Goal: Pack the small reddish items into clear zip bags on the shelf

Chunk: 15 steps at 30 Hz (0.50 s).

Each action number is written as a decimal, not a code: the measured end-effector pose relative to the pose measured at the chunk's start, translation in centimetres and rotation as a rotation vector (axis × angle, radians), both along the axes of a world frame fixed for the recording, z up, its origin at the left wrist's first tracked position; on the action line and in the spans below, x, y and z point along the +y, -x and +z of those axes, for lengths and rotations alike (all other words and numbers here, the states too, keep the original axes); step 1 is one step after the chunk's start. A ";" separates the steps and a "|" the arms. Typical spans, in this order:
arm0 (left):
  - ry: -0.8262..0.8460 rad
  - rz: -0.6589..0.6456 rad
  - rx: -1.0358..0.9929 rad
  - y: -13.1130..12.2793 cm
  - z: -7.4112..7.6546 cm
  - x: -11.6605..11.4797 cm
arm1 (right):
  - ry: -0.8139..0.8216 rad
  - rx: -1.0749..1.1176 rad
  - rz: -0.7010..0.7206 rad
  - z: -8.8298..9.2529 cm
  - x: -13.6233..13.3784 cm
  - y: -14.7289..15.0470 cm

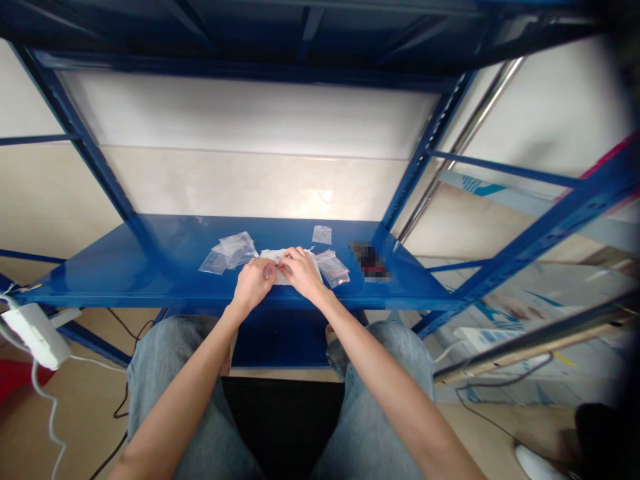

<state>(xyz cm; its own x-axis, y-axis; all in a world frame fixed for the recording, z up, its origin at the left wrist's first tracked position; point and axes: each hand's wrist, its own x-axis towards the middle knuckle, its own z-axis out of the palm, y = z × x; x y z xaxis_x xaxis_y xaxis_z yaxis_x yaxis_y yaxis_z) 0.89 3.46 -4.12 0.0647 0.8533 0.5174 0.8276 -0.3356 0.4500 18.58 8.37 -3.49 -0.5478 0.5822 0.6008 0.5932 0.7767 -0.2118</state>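
Observation:
Both hands meet over a white sheet point(314, 261) near the front of the blue shelf point(165, 267). My left hand point(255, 280) has its fingers pressed together around something small and clear that I cannot make out. Against it, my right hand point(300, 270) pinches at the same spot, its fingers bent. Several clear plastic bags point(231, 251) lie overlapping to the left of my left hand. More clear bags point(333, 268) rest just right of my right hand, with small reddish marks at their lower edge. One small clear bag point(322, 234) lies farther back.
A dark, pixelated object point(370, 261) lies at the shelf's right. Blue uprights point(423, 153) stand at both sides, and an upper shelf point(250, 67) hangs above. A white power strip point(37, 335) with cables is at the lower left. A shoe point(537, 463) shows at the lower right.

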 end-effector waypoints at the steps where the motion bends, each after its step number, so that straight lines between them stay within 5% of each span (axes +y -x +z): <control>1: 0.013 -0.001 -0.010 0.0 0.0 0.1 | 0.007 0.030 0.005 0.1 0.0 0.0; 8: 0.086 -0.039 -0.075 0.3 -0.1 0.6 | 0.274 0.542 0.143 0.0 -0.7 1.6; 15: 0.109 -0.031 -0.055 0.4 0.1 0.4 | 0.346 0.525 0.108 -0.5 -0.9 2.8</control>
<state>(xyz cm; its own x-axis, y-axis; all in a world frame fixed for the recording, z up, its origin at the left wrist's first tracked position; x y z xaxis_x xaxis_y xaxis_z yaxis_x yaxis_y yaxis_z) 0.52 3.89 -4.00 0.0658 0.9029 0.4248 0.7906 -0.3069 0.5299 15.74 7.48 -4.01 -0.2979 0.7488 0.5921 0.2648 0.6607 -0.7024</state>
